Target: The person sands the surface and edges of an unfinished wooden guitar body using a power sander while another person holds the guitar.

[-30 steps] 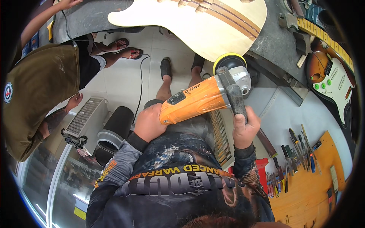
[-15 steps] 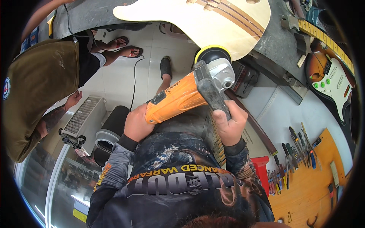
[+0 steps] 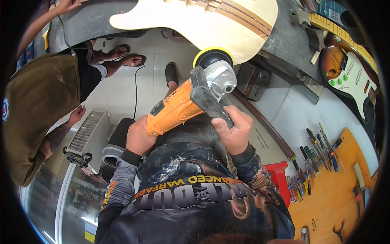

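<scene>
An orange angle grinder (image 3: 172,107) with a silver gear head spans the space in front of my body. Wrapped round its rear end is my left hand (image 3: 140,135). My right hand (image 3: 235,129) grips the black side handle (image 3: 210,106) near the head. A round black sanding pad (image 3: 213,58) with a yellow rim sits on the far side of the head. It meets the lower edge of a pale wooden guitar body (image 3: 227,34) with brown stripes; the pad's working face is hidden, so I cannot tell how firmly it touches.
The guitar body lies on a dark workbench (image 3: 284,36). At right are a sunburst electric guitar (image 3: 351,81) and a wooden board (image 3: 325,195) with several hand tools. A person in a brown shirt (image 3: 44,110) stands at left, one hand (image 3: 67,6) on the bench. A cord (image 3: 136,93) hangs nearby.
The grinder, both hands and the guitar body appear shifted slightly left, as does most of the scene. My grip on the grinder is the same.
</scene>
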`<action>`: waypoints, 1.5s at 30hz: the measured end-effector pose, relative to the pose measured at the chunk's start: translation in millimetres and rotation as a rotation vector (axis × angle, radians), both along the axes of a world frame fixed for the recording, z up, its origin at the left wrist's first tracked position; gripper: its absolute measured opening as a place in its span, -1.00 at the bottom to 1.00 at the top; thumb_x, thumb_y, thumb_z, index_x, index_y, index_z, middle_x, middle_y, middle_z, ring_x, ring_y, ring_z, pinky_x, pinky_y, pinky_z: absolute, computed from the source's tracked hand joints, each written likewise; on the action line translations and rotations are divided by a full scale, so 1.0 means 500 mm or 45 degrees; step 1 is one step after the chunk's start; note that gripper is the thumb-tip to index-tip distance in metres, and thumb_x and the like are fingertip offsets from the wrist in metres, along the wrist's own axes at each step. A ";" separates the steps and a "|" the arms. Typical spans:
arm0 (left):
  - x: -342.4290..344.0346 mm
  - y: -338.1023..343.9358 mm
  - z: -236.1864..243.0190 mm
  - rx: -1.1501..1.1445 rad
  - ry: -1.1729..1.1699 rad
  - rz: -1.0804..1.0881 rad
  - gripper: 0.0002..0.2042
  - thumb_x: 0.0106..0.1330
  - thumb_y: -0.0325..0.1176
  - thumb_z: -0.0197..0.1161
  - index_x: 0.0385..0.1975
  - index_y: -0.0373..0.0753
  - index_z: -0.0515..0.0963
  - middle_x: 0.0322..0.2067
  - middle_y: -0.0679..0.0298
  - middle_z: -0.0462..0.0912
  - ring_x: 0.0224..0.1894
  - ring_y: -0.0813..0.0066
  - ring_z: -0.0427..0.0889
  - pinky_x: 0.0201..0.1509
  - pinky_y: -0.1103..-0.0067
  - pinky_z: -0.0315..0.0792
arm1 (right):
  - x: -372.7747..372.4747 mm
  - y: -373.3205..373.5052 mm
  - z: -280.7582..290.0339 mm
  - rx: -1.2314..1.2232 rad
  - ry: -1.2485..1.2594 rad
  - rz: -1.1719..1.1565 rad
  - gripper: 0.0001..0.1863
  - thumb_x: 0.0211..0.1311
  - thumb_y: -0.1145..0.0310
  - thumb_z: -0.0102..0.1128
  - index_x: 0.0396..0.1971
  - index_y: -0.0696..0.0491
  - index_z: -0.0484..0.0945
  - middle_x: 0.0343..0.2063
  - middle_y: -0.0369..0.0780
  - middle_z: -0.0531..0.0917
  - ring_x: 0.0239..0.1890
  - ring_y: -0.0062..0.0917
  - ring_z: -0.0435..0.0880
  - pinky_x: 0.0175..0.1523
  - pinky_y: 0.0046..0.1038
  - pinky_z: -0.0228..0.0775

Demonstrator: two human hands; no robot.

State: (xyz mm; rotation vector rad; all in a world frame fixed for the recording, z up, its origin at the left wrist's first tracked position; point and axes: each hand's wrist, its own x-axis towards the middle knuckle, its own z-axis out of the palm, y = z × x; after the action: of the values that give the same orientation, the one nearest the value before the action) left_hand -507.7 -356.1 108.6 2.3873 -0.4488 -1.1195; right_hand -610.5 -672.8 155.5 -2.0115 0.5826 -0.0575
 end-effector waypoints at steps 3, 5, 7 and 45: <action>0.000 -0.024 0.007 0.014 -0.011 -0.038 -0.72 0.30 -0.28 0.53 -0.10 -0.29 0.70 -0.21 -0.08 0.79 -0.10 -0.25 0.78 -0.03 0.14 0.66 | -0.018 -0.014 -0.005 0.025 0.003 -0.028 -0.48 0.38 0.00 0.65 -0.18 0.24 0.73 -0.42 -0.04 0.76 -0.38 -0.12 0.82 -0.23 -0.27 0.59; -0.005 -0.052 0.013 -0.009 -0.035 -0.059 -0.71 0.30 -0.28 0.52 -0.10 -0.29 0.70 -0.21 -0.09 0.80 -0.10 -0.25 0.78 -0.03 0.13 0.66 | -0.036 -0.041 -0.008 0.047 0.016 -0.124 -0.47 0.40 -0.02 0.63 -0.17 0.24 0.74 -0.42 -0.04 0.76 -0.38 -0.14 0.82 -0.22 -0.27 0.59; -0.009 -0.080 0.018 0.020 -0.064 -0.066 -0.70 0.29 -0.29 0.53 -0.08 -0.28 0.69 -0.21 -0.10 0.79 -0.10 -0.26 0.78 -0.03 0.12 0.67 | -0.051 -0.075 -0.009 0.094 0.047 -0.150 -0.47 0.41 -0.01 0.62 -0.17 0.25 0.74 -0.42 -0.03 0.76 -0.37 -0.14 0.82 -0.21 -0.26 0.59; -0.043 -0.019 0.063 0.134 0.047 0.076 -0.74 0.28 -0.37 0.51 -0.10 -0.30 0.68 -0.18 -0.07 0.82 -0.04 -0.25 0.81 0.06 0.14 0.67 | 0.005 -0.031 0.002 0.183 -0.133 0.024 -0.51 0.39 -0.08 0.58 -0.33 0.10 0.69 -0.51 -0.11 0.71 -0.47 -0.10 0.77 -0.34 -0.14 0.56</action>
State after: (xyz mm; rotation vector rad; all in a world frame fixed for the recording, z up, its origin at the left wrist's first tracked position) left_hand -529.4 -365.3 139.9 2.4489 -0.3111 -1.1854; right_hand -608.1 -688.3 156.7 -1.8625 0.4872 -0.1057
